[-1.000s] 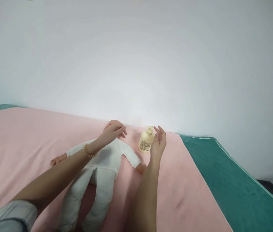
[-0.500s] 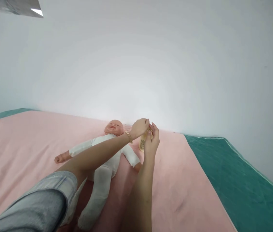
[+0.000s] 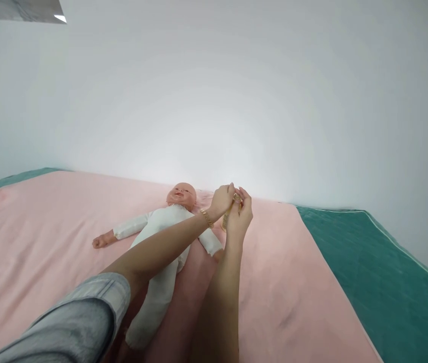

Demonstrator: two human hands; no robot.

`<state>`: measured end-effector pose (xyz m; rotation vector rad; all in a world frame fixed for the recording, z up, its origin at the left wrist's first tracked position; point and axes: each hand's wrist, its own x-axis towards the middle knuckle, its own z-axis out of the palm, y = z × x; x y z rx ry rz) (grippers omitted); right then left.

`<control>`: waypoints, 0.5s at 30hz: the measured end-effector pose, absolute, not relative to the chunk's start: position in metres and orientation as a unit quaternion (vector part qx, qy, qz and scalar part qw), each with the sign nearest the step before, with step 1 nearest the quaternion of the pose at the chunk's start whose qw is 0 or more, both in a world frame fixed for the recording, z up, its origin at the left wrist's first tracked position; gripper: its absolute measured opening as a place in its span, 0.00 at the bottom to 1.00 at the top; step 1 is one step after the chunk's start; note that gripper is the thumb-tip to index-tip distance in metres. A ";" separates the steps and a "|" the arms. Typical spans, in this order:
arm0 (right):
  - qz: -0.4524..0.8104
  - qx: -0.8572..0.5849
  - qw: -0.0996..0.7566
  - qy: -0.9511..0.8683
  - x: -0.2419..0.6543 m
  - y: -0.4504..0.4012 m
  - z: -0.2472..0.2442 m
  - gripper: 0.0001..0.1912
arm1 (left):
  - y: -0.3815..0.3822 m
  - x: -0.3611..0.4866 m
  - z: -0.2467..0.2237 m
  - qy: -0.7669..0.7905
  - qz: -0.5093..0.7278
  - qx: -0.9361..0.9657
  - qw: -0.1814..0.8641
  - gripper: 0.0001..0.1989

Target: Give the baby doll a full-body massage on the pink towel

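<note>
A pale yellow bottle [image 3: 224, 223] with small print stands or leans on the pink sheet beside the baby doll's arm, mostly covered by my hands. My left hand [image 3: 221, 200], with a gold bracelet at its wrist, is closed at the bottle's upper part; its fingertips are hidden from me. Curled around the top from the other side is my right hand [image 3: 241, 214], thumb and fingers bent over it. The baby doll [image 3: 166, 221], with a white cloth body, lies on its back, my left forearm crossing above it.
A pink sheet [image 3: 285, 282] lies under everything, with green fabric [image 3: 376, 272] showing along the right and at the far left corner. A white wall [image 3: 214, 101] rises directly behind. Part of a grey panel [image 3: 17, 10] shows at the upper left.
The view has shifted slightly, so the doll appears a little higher and further right. My right fingers have moved a little at the bottle's top, and less of the bottle shows.
</note>
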<state>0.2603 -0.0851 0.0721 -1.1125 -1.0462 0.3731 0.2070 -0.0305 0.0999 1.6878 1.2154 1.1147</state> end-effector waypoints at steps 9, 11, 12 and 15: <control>0.176 -0.510 0.688 -0.486 0.254 -0.085 0.072 0.21 | -0.040 0.196 0.098 0.435 0.470 0.627 0.443 0.14; 0.149 -0.511 0.700 -0.477 0.249 -0.087 0.074 0.20 | -0.040 0.189 0.098 0.430 0.478 0.621 0.449 0.14; 0.126 -0.504 0.717 -0.465 0.244 -0.088 0.077 0.19 | -0.040 0.185 0.098 0.428 0.482 0.618 0.449 0.14; 0.098 -0.441 0.782 -0.429 0.219 -0.094 0.085 0.17 | -0.045 0.166 0.098 0.420 0.503 0.613 0.442 0.17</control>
